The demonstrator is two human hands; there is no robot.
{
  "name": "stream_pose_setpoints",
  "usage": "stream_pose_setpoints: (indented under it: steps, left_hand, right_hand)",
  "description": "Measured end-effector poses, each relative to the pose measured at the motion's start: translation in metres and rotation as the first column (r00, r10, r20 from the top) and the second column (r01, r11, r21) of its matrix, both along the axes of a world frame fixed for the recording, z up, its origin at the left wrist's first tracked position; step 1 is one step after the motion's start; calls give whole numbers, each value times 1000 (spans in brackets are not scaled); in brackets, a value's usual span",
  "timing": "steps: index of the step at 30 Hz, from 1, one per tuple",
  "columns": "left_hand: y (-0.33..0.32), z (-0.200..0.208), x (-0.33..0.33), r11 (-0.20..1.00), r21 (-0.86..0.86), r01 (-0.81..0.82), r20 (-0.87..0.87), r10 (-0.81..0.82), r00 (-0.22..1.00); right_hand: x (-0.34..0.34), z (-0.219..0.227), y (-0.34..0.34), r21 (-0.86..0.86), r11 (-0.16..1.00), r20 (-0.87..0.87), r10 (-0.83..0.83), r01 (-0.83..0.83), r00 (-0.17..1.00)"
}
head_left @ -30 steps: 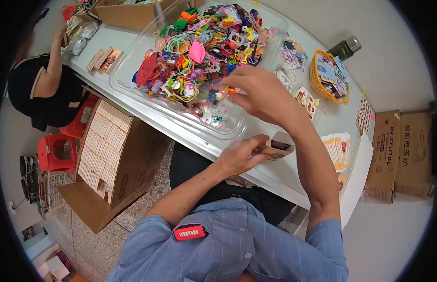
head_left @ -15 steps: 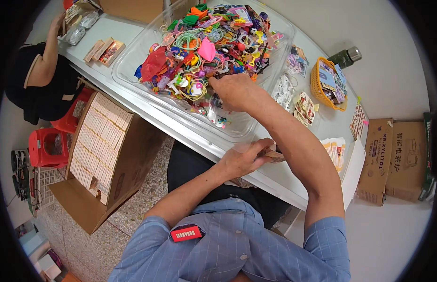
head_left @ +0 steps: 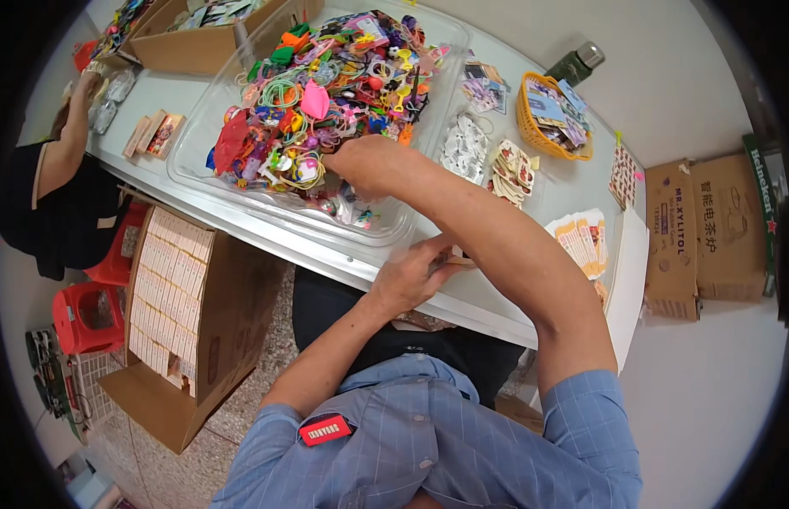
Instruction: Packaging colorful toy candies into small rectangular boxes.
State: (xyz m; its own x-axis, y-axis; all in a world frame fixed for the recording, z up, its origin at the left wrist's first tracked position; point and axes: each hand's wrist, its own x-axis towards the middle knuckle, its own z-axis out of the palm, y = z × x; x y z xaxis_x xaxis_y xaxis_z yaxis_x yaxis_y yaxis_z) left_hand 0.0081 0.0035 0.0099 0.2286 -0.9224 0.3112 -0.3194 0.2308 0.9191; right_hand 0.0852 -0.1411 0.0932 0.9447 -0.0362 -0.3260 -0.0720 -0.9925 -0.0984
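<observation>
A clear plastic tub (head_left: 394, 240) on the table is heaped with small colourful trinkets (head_left: 301, 106): bands, charms and little toys. My right hand (head_left: 356, 164) reaches over its near side into the heap, knuckles up. Its fingers are hidden beneath it, so I cannot see what they hold. Below the tub, at the table's front edge, my left hand (head_left: 409, 276) is closed on a small carton (head_left: 460, 261). My right forearm covers part of that carton.
Right of the tub lie silvery packets (head_left: 465, 148), card stacks (head_left: 513, 172), fanned cartons (head_left: 578, 242), a yellow basket (head_left: 530, 127) and a green flask (head_left: 574, 65). A large box of packed cartons (head_left: 209, 339) stands at left. Another person's arm (head_left: 65, 140) is far left.
The whole view has shifted, so the table's things appear further left. My right hand has turned in the heap, and its fingers are now hidden. My left hand keeps the carton.
</observation>
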Motion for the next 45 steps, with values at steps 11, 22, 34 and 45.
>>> stream_pose_setpoints:
  steps: [11, 22, 34, 45]
  left_hand:
    - [0, -11, -1, 996, -84, -8, 44, 12, 999]
    - [-1, -11, -1, 1000, -20, -20, -47, 19, 999]
    - [-4, -14, -2, 1000, -19, -16, -15, 16, 1000]
    - [-4, -13, 0, 998, -60, -24, -25, 23, 999]
  right_hand:
    - [-36, 55, -21, 316, 947, 250, -19, -63, 968]
    - [-233, 75, -8, 746, 606, 374, -725, 276, 579]
    - [-264, 56, 16, 794, 544, 388, -798, 273, 460]
    - [-257, 53, 0, 621, 711, 336, -623, 331, 706]
